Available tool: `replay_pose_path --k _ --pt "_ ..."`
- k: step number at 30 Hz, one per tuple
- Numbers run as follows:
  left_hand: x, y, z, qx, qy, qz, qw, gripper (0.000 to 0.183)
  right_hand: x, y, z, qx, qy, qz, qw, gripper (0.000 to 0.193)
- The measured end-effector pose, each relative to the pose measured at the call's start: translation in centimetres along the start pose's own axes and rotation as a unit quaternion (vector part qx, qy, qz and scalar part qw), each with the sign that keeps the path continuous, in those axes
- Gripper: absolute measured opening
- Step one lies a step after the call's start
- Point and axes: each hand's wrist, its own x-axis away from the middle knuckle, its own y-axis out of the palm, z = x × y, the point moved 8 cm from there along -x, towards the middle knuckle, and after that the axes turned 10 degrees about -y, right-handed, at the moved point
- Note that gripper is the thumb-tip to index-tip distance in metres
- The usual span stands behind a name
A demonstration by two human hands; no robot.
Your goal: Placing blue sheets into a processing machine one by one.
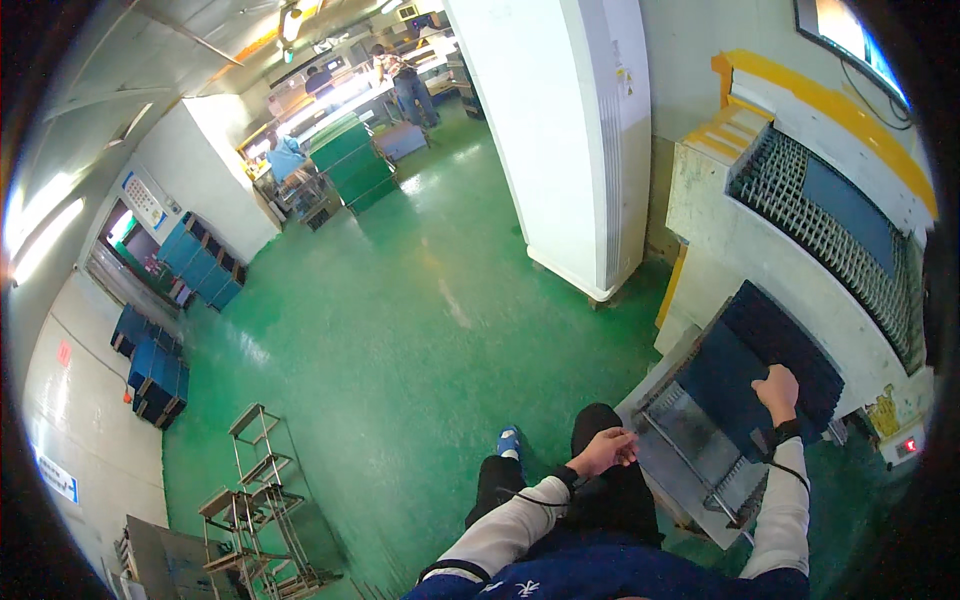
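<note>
My right hand (777, 394) is closed at the upper edge of a dark blue flat panel (715, 375), one of several standing close together in a slotted metal rack (675, 430). The fingertips are partly hidden, so how many panels they grip cannot be made out. My left hand (605, 452) hovers over my lap beside the rack's near side, fingers loosely bent and apart, with nothing visible in them. Both wrists wear dark bands, each with a thin cord. Behind the rack stands a roller conveyor machine (800, 215), with a blue-grey panel (848, 215) lying flat on its rollers.
A tall white cabinet (570, 140) stands ahead. Metal frame racks (262, 500) are at lower left. Blue crates (200, 262) line the left wall, and green crates (352, 165) stand farther back. People (405, 85) work at lit benches in the distance. The floor (400, 330) is green.
</note>
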Motion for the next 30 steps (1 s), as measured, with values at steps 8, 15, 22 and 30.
replay_pose_path --k 8,15,22,30 --pt "-0.3 -0.5 -0.5 0.02 -0.002 -0.017 1.0 0.018 -0.3 0.7 0.5 0.0 -0.008 0.019 1.0 0.04" --pt "0.0 0.3 -0.1 0.008 -0.001 -0.006 1.0 0.018 -0.3 0.9 1.0 -0.013 0.011 -0.007 1.0 0.037" --pt "0.0 -0.1 0.0 0.007 -0.005 -0.007 1.0 0.018 -0.3 0.6 0.6 -0.005 0.002 0.015 1.0 0.03" --pt "-0.3 0.2 -0.2 0.014 -0.014 -0.013 1.0 0.018 0.0 -0.3 0.0 -0.014 0.028 -0.028 0.999 0.044"
